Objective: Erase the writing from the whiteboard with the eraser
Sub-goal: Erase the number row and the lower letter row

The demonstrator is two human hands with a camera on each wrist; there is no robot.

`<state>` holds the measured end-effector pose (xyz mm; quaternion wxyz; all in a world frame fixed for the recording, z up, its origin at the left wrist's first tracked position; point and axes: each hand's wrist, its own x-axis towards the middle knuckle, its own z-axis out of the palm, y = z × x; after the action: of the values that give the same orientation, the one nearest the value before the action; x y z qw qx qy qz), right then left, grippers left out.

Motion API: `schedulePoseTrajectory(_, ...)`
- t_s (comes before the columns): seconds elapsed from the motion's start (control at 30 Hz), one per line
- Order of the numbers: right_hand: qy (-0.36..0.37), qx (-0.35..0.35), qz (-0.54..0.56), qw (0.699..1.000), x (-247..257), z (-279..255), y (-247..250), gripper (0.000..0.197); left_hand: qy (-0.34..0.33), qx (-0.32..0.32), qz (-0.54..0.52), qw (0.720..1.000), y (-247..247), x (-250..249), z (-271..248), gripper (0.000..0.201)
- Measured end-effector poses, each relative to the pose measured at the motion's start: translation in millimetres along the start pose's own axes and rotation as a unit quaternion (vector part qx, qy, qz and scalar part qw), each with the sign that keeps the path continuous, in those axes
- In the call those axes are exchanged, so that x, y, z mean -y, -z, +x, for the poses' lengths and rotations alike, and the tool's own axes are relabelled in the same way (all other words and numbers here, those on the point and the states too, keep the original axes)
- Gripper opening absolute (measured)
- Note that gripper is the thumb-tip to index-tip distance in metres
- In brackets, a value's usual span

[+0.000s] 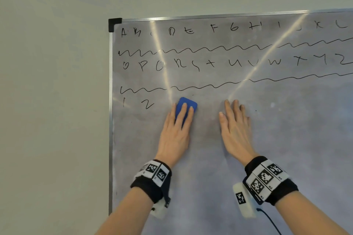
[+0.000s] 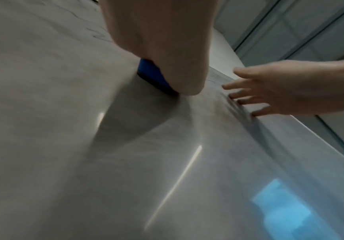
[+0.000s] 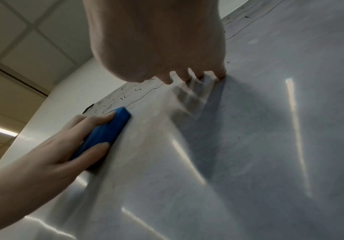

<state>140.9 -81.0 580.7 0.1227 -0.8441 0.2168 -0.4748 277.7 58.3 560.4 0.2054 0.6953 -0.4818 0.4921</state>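
The whiteboard (image 1: 267, 139) carries two rows of black letters (image 1: 212, 63), two wavy lines (image 1: 210, 86) and the digits "1 2" (image 1: 147, 104) at its left. My left hand (image 1: 177, 129) grips the blue eraser (image 1: 188, 104) and presses it on the board just right of the "2", below the lower wavy line. Fingers lie over the eraser (image 3: 109, 129) and the thumb runs along its side. My right hand (image 1: 235, 126) lies flat on the board to the right, fingers straight, holding nothing. The board below and right of the hands is smudged grey without writing.
The board's metal frame (image 1: 110, 120) with a black corner cap (image 1: 114, 24) borders a plain wall (image 1: 53, 101) on the left. Light streaks glare across the board. Ceiling panels (image 3: 22, 40) show in the right wrist view.
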Motion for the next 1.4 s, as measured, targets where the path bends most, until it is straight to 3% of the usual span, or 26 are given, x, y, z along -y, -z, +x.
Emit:
schedulePoseTrajectory(0.1, -0.005, 0.001, -0.012, 1.000, 5, -1, 1, 0.067, 0.096, -0.018, 0.012, 0.995, 9, 27, -10, 0.066)
schedulePoseTrajectory(0.2, -0.008, 0.008, -0.006, 1.000, 14, -2, 1, 0.071, 0.189, -0.005, 0.011, 0.982, 7, 15, 2, 0.069)
schedulePoseTrajectory(0.27, -0.009, 0.005, -0.001, 1.000, 17, -3, -2, 0.070, 0.162, 0.014, 0.016, 0.987, 0, -4, 8, 0.071)
schedulePoseTrajectory(0.37, -0.012, -0.004, -0.008, 1.000, 16, -3, -6, 0.068, 0.041, 0.001, 0.000, 0.999, -9, -27, 0, 0.069)
schedulePoseTrajectory(0.47, -0.011, -0.003, -0.008, 1.000, 15, -4, -6, 0.067, -0.041, 0.022, 0.015, 0.999, 0, -12, -14, 0.070)
schedulePoseTrajectory(0.53, -0.011, 0.003, -0.002, 1.000, 15, -5, -5, 0.069, -0.024, 0.026, 0.025, 0.999, 9, 14, -23, 0.076)
schedulePoseTrajectory(0.63, -0.013, 0.004, -0.001, 1.000, 17, -5, -3, 0.069, 0.092, 0.001, 0.024, 0.995, 20, 46, -34, 0.074)
schedulePoseTrajectory(0.73, -0.008, -0.017, -0.011, 1.000, 23, -7, -8, 0.065, 0.171, 0.011, 0.014, 0.985, 18, 38, -25, 0.068)
schedulePoseTrajectory(0.77, -0.010, -0.016, -0.007, 1.000, 26, -8, -11, 0.065, 0.166, 0.027, 0.022, 0.985, 14, 30, -21, 0.066)
schedulePoseTrajectory(0.87, -0.032, -0.004, 0.000, 0.999, 32, -10, -18, 0.068, 0.065, 0.015, 0.023, 0.997, 2, 7, -17, 0.067)
schedulePoseTrajectory(0.97, -0.030, -0.019, -0.020, 0.999, 32, -10, -21, 0.065, 0.001, 0.006, 0.030, 1.000, 10, 16, -25, 0.078)
schedulePoseTrajectory(1.07, -0.028, -0.020, -0.030, 0.999, 31, -10, -23, 0.067, 0.054, -0.001, 0.036, 0.998, 28, 51, -31, 0.078)
schedulePoseTrajectory(1.17, -0.031, -0.017, -0.026, 0.999, 31, -10, -23, 0.067, 0.102, -0.069, 0.064, 0.990, 45, 85, -36, 0.064)
schedulePoseTrajectory(1.27, -0.033, -0.014, -0.018, 0.999, 29, -10, -23, 0.066, 0.183, -0.091, 0.030, 0.978, 52, 86, -34, 0.057)
schedulePoseTrajectory(1.4, -0.044, -0.018, -0.015, 0.999, 33, -10, -25, 0.069, 0.102, -0.010, 0.042, 0.994, 25, 54, -43, 0.060)
